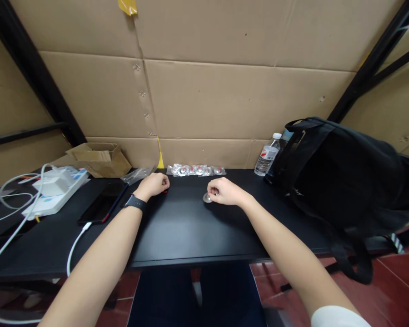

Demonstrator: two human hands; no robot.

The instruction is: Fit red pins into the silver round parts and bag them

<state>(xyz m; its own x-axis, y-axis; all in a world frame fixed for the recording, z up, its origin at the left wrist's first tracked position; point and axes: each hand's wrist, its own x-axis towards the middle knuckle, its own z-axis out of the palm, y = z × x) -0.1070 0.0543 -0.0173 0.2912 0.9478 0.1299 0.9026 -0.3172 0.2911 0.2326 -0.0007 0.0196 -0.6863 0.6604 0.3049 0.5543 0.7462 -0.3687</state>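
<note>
My right hand [226, 191] is over the middle of the black table [184, 231], its fingers closed on a small, round, shiny metal disc [206, 199]. The fingers cover part of the disc. Farther left, my left hand [154, 184] rests low over the tabletop with its fingers curled shut. A bit of something red [165, 191] shows just under its fingertips; what it is cannot be made out. Behind both hands, a row of small clear plastic packets [199, 170] with shiny round pieces lies along the cardboard wall.
Left of my hands are a clear plastic bag [138, 174], a cardboard box [104, 160], a phone [102, 203] on a white cable and a power strip [59, 193]. At right stand a water bottle [267, 154] and a black backpack [344, 181]. Cardboard [207, 100] closes off the back.
</note>
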